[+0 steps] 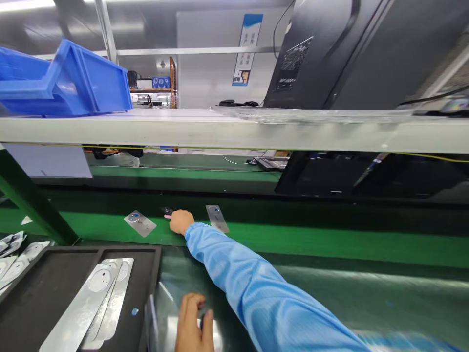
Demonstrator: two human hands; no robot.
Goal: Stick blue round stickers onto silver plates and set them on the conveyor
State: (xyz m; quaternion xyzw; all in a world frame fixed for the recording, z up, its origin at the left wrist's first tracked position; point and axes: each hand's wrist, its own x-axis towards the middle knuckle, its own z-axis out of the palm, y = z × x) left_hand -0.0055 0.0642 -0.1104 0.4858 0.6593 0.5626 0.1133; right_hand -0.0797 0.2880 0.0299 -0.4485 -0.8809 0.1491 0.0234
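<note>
My right hand (pixel 181 222), in a light blue sleeve, reaches far out over the green conveyor belt (pixel 286 239). It looks closed, its fingers mostly hidden behind the back of the hand. A small pink tip (pixel 167 216) and a dark, shiny bit show at its far left side. On the belt, a flat silvery plate (pixel 140 224) with a round part lies to the left of this hand, and a similar plate (pixel 217 218) lies to its right. My left hand (pixel 194 327) is low in the view above the dark green bench, fingers bent and thumb apart.
A black tray (pixel 156 254) with several long silvery plates (pixel 90 303) stands at left, beside more plates (pixel 16 259). A green post (pixel 36 200) rises behind it. Overhead, a white shelf (pixel 176 129) carries a blue bin (pixel 91 80) and a black monitor-like panel (pixel 340 58).
</note>
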